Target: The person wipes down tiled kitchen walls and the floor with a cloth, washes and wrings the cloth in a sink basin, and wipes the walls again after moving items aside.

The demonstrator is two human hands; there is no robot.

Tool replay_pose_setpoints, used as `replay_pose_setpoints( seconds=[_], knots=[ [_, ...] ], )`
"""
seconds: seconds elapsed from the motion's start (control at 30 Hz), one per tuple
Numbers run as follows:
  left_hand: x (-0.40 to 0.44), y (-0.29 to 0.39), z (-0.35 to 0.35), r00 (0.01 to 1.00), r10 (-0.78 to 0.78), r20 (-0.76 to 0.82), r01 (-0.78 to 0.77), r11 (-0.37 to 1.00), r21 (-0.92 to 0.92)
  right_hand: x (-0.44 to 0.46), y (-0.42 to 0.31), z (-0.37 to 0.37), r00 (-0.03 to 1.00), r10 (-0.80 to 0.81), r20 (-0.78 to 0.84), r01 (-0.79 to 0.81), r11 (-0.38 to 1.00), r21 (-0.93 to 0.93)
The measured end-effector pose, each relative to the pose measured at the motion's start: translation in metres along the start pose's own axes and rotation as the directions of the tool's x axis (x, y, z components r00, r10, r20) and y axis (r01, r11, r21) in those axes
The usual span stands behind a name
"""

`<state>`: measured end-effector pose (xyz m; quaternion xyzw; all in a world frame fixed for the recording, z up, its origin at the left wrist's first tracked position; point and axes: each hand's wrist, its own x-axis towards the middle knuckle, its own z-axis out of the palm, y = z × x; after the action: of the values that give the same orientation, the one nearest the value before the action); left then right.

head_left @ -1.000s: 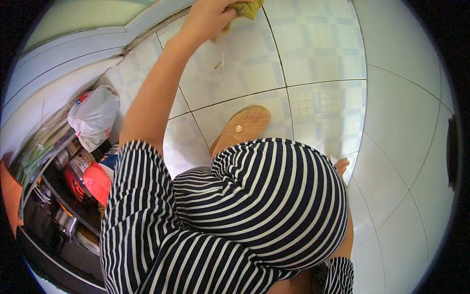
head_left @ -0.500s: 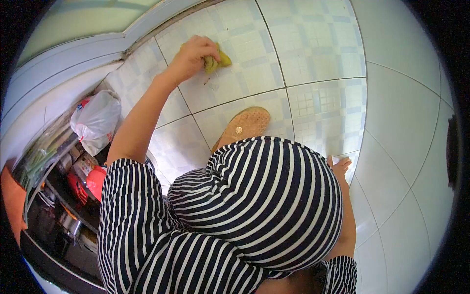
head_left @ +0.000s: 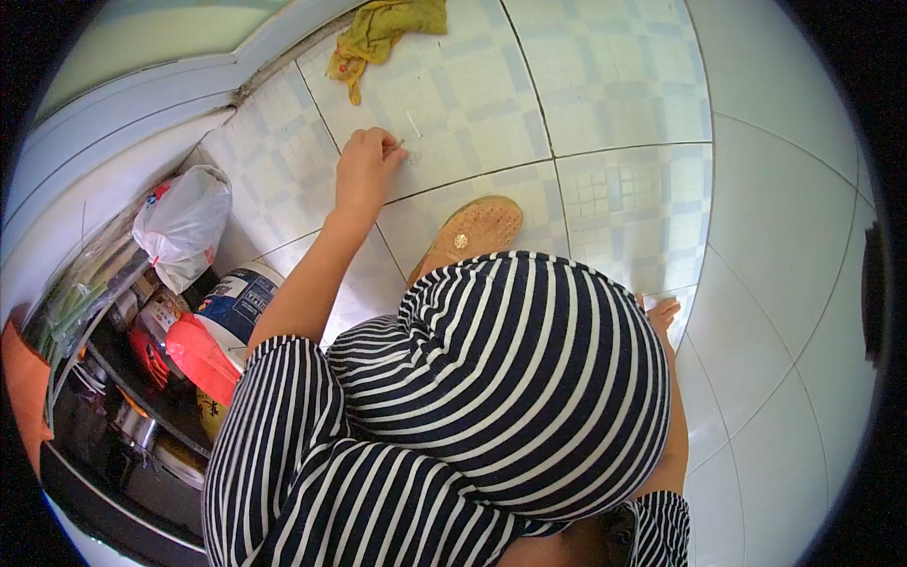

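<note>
Debris [head_left: 401,146] at fingertips of left hand [head_left: 367,174]; cloth [head_left: 383,34] beyond.

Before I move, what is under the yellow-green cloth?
Patterned floor tile shows around the yellow-green cloth; anything directly beneath is covered and can't be seen.

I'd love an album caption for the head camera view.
Left hand at the tiled floor, a yellow-green cloth lying beyond it, one sandal nearby.

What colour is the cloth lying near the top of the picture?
Yellow-green, with small red marks: the cloth shows in the head view.
</note>
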<state>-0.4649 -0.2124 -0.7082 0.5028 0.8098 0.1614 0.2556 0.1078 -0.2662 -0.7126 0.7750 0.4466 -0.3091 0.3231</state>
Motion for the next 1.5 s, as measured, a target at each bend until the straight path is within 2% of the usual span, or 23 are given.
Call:
replay_pose_setpoints(
  seconds=[0.13, 0.23, 0.3, 0.43, 0.5, 0.53, 0.63, 0.7, 0.83, 0.9, 0.97, 1.03, 1.07, 1.1, 1.17, 1.2, 1.23, 1.27, 1.3, 1.33, 1.4, 1.43, 1.5],
  knots=[
    [0.000, -0.013, 0.013, 0.999, 0.040, 0.016, -0.041, 0.998, 0.042, 0.010, 0.006, 0.005, 1.000, 0.005, 0.021, -0.004, 0.999, -0.046],
    [0.010, -0.007, 0.006, 0.994, 0.098, 0.041, -0.095, 0.993, -0.066, 0.011, 0.007, 0.008, 1.000, -0.006, -0.009, 0.006, 1.000, -0.030],
    [0.026, 0.004, -0.002, 0.848, 0.530, -0.021, -0.528, 0.847, 0.067, 0.008, 0.009, 0.008, 1.000, -0.020, -0.015, 0.020, 0.999, -0.034],
    [0.047, 0.003, -0.001, 0.796, 0.597, 0.104, -0.605, 0.791, 0.091, 0.012, 0.008, 0.008, 1.000, 0.014, -0.016, -0.014, 1.000, -0.007],
    [0.046, 0.005, -0.003, 0.827, 0.486, 0.282, -0.543, 0.820, 0.181, 0.012, 0.009, 0.008, 1.000, -0.010, -0.003, 0.010, 0.999, -0.036],
    [0.044, 0.005, -0.003, 0.826, 0.486, 0.286, -0.544, 0.819, 0.183, 0.012, 0.011, 0.010, 1.000, -0.010, 0.000, 0.010, 0.999, -0.033],
    [0.038, 0.001, 0.002, 0.865, 0.401, 0.301, -0.457, 0.878, 0.143, 0.005, 0.005, 0.004, 1.000, -0.003, -0.003, 0.003, 1.000, 0.012],
    [0.034, -0.001, 0.004, 0.909, 0.352, 0.222, -0.366, 0.930, 0.023, 0.004, 0.005, 0.007, 1.000, 0.000, -0.022, 0.001, 1.000, 0.013],
    [0.021, -0.002, -0.017, 0.932, 0.248, 0.266, -0.261, 0.965, 0.014, 0.007, 0.006, 0.005, 1.000, 0.010, -0.019, -0.009, 1.000, 0.004],
    [0.001, -0.016, -0.055, 0.963, 0.269, 0.016, -0.269, 0.963, 0.003, 0.015, 0.013, 0.014, 1.000, 0.020, 0.012, -0.019, 0.998, -0.065],
    [-0.024, -0.045, -0.113, 0.972, 0.202, -0.119, -0.197, 0.979, 0.050, 0.059, 0.055, 0.052, 0.996, -0.073, -0.057, 0.059, 0.974, -0.217],
    [-0.062, -0.074, -0.184, 0.961, 0.035, -0.275, 0.026, 0.976, 0.214, 0.073, 0.066, 0.068, 0.987, -0.126, -0.095, 0.110, 0.981, -0.158],
    [-0.085, -0.124, -0.218, 0.909, -0.149, -0.389, 0.242, 0.949, 0.203, 0.087, 0.078, 0.084, 0.977, -0.150, -0.153, 0.116, 0.971, -0.208],
    [-0.113, -0.139, -0.255, 0.870, -0.106, -0.481, 0.283, 0.907, 0.312, 0.102, 0.092, 0.100, 0.961, -0.171, -0.217, 0.114, 0.961, -0.253],
    [-0.182, -0.186, -0.305, 0.707, -0.287, -0.646, 0.428, 0.901, 0.069, 0.123, 0.101, 0.123, 0.911, -0.203, -0.360, 0.079, 0.941, -0.328],
    [-0.217, -0.221, -0.325, 0.670, -0.398, -0.627, 0.595, 0.792, 0.133, 0.114, 0.087, 0.114, 0.909, -0.214, -0.357, 0.094, 0.941, -0.324],
    [-0.258, -0.270, -0.344, 0.609, -0.502, -0.614, 0.734, 0.650, 0.198, 0.091, 0.064, 0.090, 0.952, -0.130, -0.279, 0.049, 0.959, -0.281],
    [-0.284, -0.286, -0.350, 0.534, -0.651, -0.540, 0.793, 0.608, 0.051, 0.076, 0.050, 0.075, 0.980, -0.045, -0.193, -0.004, 0.970, -0.245],
    [-0.293, -0.262, -0.336, 0.455, -0.787, -0.417, 0.694, 0.606, -0.389, 0.084, 0.056, 0.080, 0.982, -0.059, -0.179, 0.005, 0.958, -0.288],
    [-0.298, -0.262, -0.332, 0.451, -0.786, -0.423, 0.693, 0.607, -0.389, 0.081, 0.049, 0.079, 0.982, -0.066, -0.178, 0.012, 0.958, -0.286],
    [-0.309, -0.268, -0.320, 0.374, -0.904, -0.207, 0.772, 0.427, -0.470, 0.072, 0.041, 0.073, 0.965, -0.034, -0.261, -0.064, 0.931, -0.359],
    [-0.318, -0.296, -0.323, 0.376, -0.903, -0.206, 0.772, 0.429, -0.469, 0.071, 0.041, 0.071, 0.965, -0.031, -0.262, -0.067, 0.931, -0.358],
    [-0.328, -0.363, -0.338, 0.326, -0.910, -0.257, 0.938, 0.345, -0.035, 0.070, 0.045, 0.064, 0.976, -0.031, -0.213, -0.032, 0.957, -0.289]
  ],
)
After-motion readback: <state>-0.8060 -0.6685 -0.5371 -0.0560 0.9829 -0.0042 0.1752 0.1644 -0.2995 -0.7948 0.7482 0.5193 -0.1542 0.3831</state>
